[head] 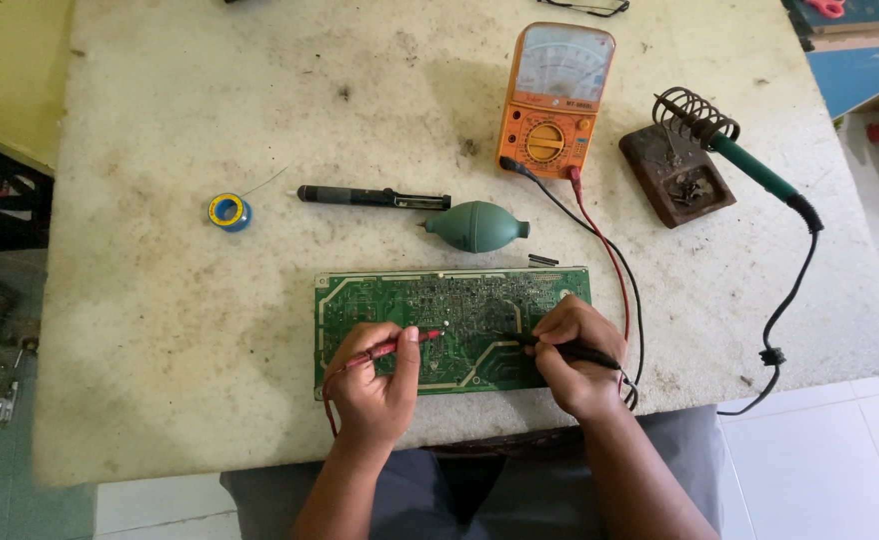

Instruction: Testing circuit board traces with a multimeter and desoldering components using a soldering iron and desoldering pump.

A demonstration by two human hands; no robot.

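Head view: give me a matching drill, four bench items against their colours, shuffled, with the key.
Items:
1. multimeter
2. blower bulb
3. probe in left hand
4. circuit board

Colours:
A. red
B. green with pale traces
C. orange
D. dull teal

Pairs: 1-C, 2-D, 3-A, 4-B

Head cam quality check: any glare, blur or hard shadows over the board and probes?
Head view: even, soft daylight; circuit board, red probe and black probe sharp, no motion blur; mild sheen on the multimeter face; faint shadows under the left hand and right hand; slight wide-angle bowing of table edges.
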